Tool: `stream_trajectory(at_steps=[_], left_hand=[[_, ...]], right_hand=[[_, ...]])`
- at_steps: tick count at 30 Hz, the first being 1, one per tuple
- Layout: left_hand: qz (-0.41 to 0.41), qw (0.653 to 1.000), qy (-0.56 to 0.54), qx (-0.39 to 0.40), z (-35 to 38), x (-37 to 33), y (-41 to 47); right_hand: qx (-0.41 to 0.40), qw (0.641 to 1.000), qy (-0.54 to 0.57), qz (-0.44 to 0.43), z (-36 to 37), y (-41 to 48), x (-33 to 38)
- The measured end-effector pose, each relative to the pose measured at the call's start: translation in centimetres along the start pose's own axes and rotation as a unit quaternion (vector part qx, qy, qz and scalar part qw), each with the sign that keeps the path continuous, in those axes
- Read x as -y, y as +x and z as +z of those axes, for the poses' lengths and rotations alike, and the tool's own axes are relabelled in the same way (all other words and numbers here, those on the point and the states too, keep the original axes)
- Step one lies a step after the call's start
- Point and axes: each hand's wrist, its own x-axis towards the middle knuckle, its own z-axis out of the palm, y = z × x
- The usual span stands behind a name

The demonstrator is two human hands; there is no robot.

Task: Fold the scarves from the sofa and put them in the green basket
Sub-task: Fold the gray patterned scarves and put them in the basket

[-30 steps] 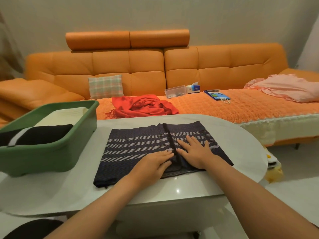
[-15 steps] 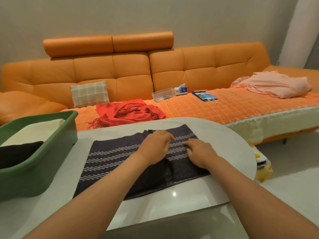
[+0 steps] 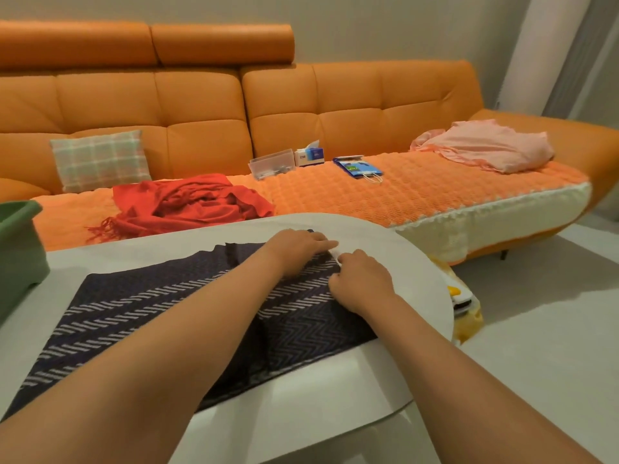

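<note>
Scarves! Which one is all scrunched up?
The red scarf, lying in a heap on the sofa. The dark striped scarf is spread flat on the white table instead.

head cam: looks forward and down over the table toward the sofa
range: close, forearms fill the foreground
</note>
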Motion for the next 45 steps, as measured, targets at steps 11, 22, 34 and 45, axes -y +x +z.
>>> stream_trajectory(at_steps=[11,22,34,45], left_hand=[[-0.064,0.988,-0.073,-0.123,-2.7,5.1,-3.9],[-0.173,0.967,-0.085,-0.169,-2.9,14.1,-19.9],[-0.311,0.923,-0.221,-0.038,5.2,13.6,-32.0],[-0.297,0.954,-0.04,0.029,2.3,9.6,-32.1]], right_hand=[[0.001,0.987,0.16,0.014,-2.3,-0.4,3.6],[0.156,0.914,0.366,-0.08,-2.0,-5.3,18.2],[0.214,0.961,0.009,-0.176,5.4,-10.4,26.5],[0.193,0.962,-0.095,-0.17,2.7,-5.0,19.6]])
